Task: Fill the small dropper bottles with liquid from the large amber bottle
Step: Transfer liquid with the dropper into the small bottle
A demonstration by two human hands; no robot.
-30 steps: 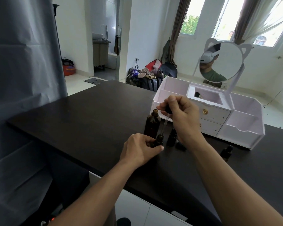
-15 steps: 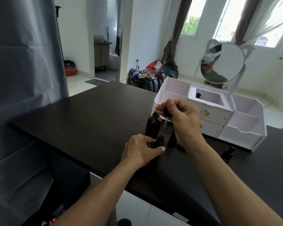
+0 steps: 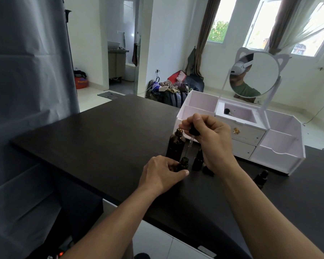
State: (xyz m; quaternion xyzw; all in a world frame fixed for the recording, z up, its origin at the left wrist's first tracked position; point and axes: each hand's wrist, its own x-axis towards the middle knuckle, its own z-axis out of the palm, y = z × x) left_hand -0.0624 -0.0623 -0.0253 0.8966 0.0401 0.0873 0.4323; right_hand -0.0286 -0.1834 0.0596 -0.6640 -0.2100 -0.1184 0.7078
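Just right of the frame's centre, my right hand (image 3: pixel 211 139) pinches the black bulb of the dropper (image 3: pixel 192 136) between thumb and forefinger, and its glass tube runs down and to the left, a little off upright, toward the open neck of the small bottle (image 3: pixel 183 163) directly beneath. That line, tip over mouth, is what the next squeeze depends on: the tip looks to sit right at the mouth or just inside it, though the dark glass against the dark table (image 3: pixel 101 135) makes it hard to be sure. My left hand (image 3: pixel 161 174) is closed around the small bottle's body from the left, thumb across the front, steadying it on the table. The large amber bottle (image 3: pixel 175 144) stands uncapped and upright just behind, touching or nearly touching my left knuckles. My right wrist is cocked, the forearm coming in from the lower right. Another small bottle (image 3: pixel 197 161) stands just right of the one I hold, partly behind my right hand, and one more (image 3: pixel 261 177) stands well apart toward the right, in front of the white organiser (image 3: pixel 277 152).
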